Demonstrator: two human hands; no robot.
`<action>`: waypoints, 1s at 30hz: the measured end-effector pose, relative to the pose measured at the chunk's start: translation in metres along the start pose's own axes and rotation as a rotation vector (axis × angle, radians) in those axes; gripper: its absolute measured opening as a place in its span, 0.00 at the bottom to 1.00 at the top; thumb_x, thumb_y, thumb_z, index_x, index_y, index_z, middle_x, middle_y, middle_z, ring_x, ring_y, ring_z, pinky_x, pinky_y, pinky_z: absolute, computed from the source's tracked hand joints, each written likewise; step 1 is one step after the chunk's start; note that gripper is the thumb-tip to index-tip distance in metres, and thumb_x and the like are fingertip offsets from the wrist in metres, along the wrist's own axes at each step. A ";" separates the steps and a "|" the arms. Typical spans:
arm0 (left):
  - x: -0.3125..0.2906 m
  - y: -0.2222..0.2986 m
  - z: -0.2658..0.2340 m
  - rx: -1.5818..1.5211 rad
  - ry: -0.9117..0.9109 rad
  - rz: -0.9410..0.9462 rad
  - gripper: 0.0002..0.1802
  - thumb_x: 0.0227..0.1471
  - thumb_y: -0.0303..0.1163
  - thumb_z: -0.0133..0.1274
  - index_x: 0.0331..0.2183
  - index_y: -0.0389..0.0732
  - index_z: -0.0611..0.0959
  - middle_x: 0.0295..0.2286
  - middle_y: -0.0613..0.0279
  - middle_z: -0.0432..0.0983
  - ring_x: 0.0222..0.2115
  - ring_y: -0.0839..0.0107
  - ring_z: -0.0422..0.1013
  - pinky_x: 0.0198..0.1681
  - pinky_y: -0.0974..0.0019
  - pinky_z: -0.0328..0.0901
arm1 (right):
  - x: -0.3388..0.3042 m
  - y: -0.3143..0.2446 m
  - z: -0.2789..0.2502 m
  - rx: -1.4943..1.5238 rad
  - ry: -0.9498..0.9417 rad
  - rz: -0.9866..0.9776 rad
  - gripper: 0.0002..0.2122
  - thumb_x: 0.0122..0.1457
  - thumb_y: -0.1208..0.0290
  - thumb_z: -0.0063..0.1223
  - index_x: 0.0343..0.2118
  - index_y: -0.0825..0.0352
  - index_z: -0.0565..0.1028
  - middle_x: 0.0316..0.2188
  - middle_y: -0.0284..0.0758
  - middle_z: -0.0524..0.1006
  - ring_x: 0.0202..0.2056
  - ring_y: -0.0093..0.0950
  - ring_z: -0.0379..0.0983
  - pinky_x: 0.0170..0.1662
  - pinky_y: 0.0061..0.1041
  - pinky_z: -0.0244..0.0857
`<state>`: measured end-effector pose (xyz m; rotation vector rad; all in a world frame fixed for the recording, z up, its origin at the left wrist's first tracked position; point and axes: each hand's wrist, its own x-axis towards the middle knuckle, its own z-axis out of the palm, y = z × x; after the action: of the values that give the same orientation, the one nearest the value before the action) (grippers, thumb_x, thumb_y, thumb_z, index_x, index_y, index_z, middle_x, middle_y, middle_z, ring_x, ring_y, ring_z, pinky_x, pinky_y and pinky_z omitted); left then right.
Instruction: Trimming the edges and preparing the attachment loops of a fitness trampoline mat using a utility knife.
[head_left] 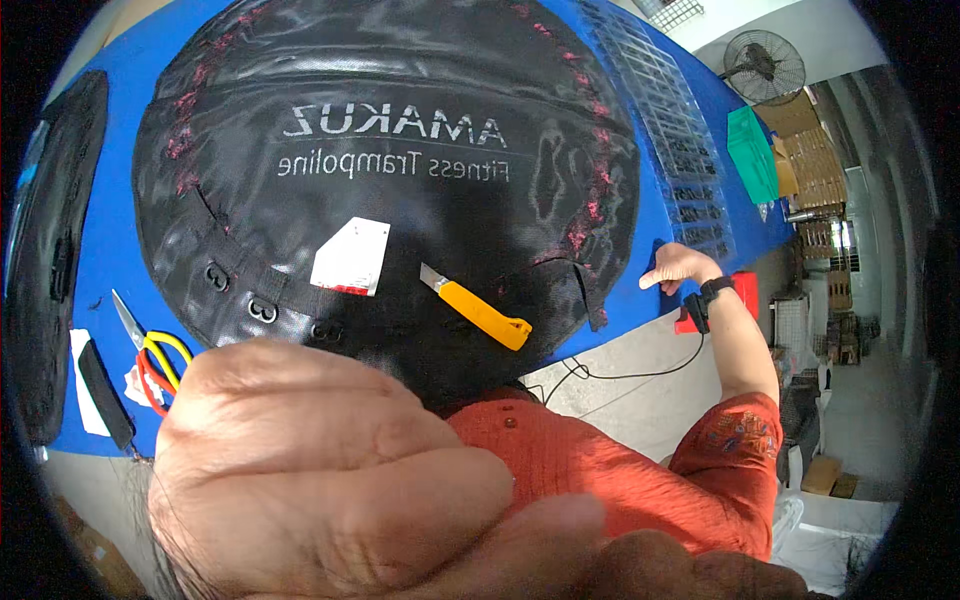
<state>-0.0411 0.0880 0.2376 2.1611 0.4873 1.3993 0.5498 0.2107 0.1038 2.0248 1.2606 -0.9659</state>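
My left hand (pixel 320 470) is raised very close to the camera, its fingers folded together; anything they hold is hidden. At the right edge of the blue table my right hand (pixel 684 266) rests with fingers curled, a black band with a small device (pixel 702 304) on its wrist. Whether it grips anything does not show. Between the hands lies a large round black trampoline mat (pixel 400 215) with reddish stitching along its border. On it are a yellow utility knife (pixel 485 314), its blade out, and a white card (pixel 352 258). Black buckles (pixel 263 308) sit on its near left part.
Scissors (pixel 150 345) with red and yellow handles lie left on the blue table (pixel 118 250), near a black strip (pixel 105 395). A folded black piece (pixel 60 260) lies far left. Clear plastic sheeting (pixel 665 110) covers the right side. A cable (pixel 640 376) hangs below the edge.
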 end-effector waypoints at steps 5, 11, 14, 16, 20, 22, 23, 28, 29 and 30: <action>-0.002 -0.007 -0.002 -0.011 -0.030 0.062 0.15 0.58 0.46 0.63 0.35 0.45 0.86 0.27 0.63 0.81 0.21 0.69 0.78 0.23 0.67 0.74 | 0.000 0.001 0.000 0.029 -0.004 0.005 0.36 0.43 0.48 0.82 0.37 0.83 0.78 0.29 0.45 0.82 0.29 0.36 0.83 0.33 0.37 0.83; 0.026 -0.016 -0.036 -0.077 -0.383 0.170 0.15 0.54 0.37 0.63 0.38 0.35 0.85 0.27 0.52 0.83 0.25 0.60 0.81 0.27 0.61 0.76 | 0.005 0.006 0.004 0.034 -0.005 -0.014 0.35 0.45 0.48 0.80 0.38 0.81 0.79 0.27 0.43 0.81 0.28 0.33 0.83 0.32 0.34 0.82; 0.021 -0.015 -0.035 -0.145 -0.541 0.262 0.21 0.49 0.31 0.64 0.42 0.26 0.84 0.30 0.43 0.84 0.31 0.49 0.83 0.32 0.51 0.79 | 0.001 0.004 0.003 0.026 -0.003 -0.001 0.34 0.45 0.48 0.81 0.35 0.80 0.78 0.27 0.43 0.81 0.29 0.33 0.83 0.33 0.34 0.82; 0.015 -0.014 -0.031 -0.190 -0.345 0.191 0.20 0.48 0.31 0.63 0.40 0.26 0.85 0.31 0.43 0.84 0.31 0.50 0.83 0.34 0.50 0.79 | 0.000 0.003 0.003 0.041 -0.004 0.006 0.33 0.45 0.49 0.81 0.34 0.80 0.77 0.27 0.42 0.81 0.29 0.33 0.83 0.32 0.33 0.82; 0.012 -0.017 -0.037 -0.204 -0.350 0.182 0.18 0.50 0.34 0.62 0.37 0.27 0.86 0.33 0.43 0.85 0.32 0.50 0.83 0.37 0.48 0.79 | 0.006 0.011 0.002 0.080 0.005 -0.007 0.36 0.40 0.47 0.83 0.36 0.79 0.79 0.28 0.42 0.81 0.28 0.34 0.82 0.31 0.33 0.82; 0.013 -0.022 -0.040 -0.217 -0.345 0.190 0.18 0.51 0.35 0.62 0.38 0.28 0.86 0.33 0.43 0.85 0.32 0.49 0.83 0.37 0.48 0.79 | 0.008 0.010 0.001 0.090 -0.004 -0.012 0.35 0.40 0.48 0.84 0.36 0.78 0.79 0.28 0.41 0.80 0.28 0.34 0.81 0.31 0.34 0.81; 0.015 -0.025 -0.044 -0.260 -0.397 0.225 0.17 0.51 0.34 0.61 0.36 0.29 0.87 0.33 0.45 0.85 0.31 0.51 0.83 0.36 0.49 0.79 | 0.010 0.007 0.000 0.099 -0.016 -0.007 0.35 0.39 0.50 0.84 0.37 0.78 0.79 0.28 0.41 0.80 0.27 0.34 0.81 0.31 0.35 0.81; 0.017 -0.020 -0.035 -0.376 -0.403 0.312 0.14 0.52 0.33 0.60 0.34 0.31 0.89 0.31 0.49 0.86 0.29 0.57 0.83 0.32 0.55 0.79 | 0.008 0.005 0.002 0.075 0.005 0.000 0.35 0.40 0.49 0.84 0.36 0.80 0.79 0.28 0.42 0.80 0.27 0.34 0.81 0.30 0.33 0.81; -0.014 -0.023 0.002 -0.350 0.016 0.227 0.07 0.44 0.29 0.67 0.28 0.36 0.87 0.21 0.62 0.80 0.16 0.74 0.74 0.18 0.73 0.64 | 0.006 0.006 0.003 0.069 -0.009 -0.004 0.36 0.41 0.48 0.83 0.36 0.82 0.78 0.28 0.44 0.81 0.28 0.33 0.82 0.30 0.32 0.82; -0.011 -0.023 -0.001 -0.338 0.019 0.234 0.07 0.44 0.29 0.67 0.28 0.36 0.87 0.21 0.62 0.80 0.16 0.74 0.74 0.18 0.73 0.64 | 0.008 0.008 0.004 0.069 -0.001 -0.007 0.36 0.41 0.48 0.83 0.36 0.82 0.79 0.28 0.44 0.81 0.28 0.34 0.82 0.30 0.32 0.82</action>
<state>-0.0464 0.1010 0.2162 1.9746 -0.0024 1.5019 0.5587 0.2086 0.0959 2.0737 1.2508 -1.0265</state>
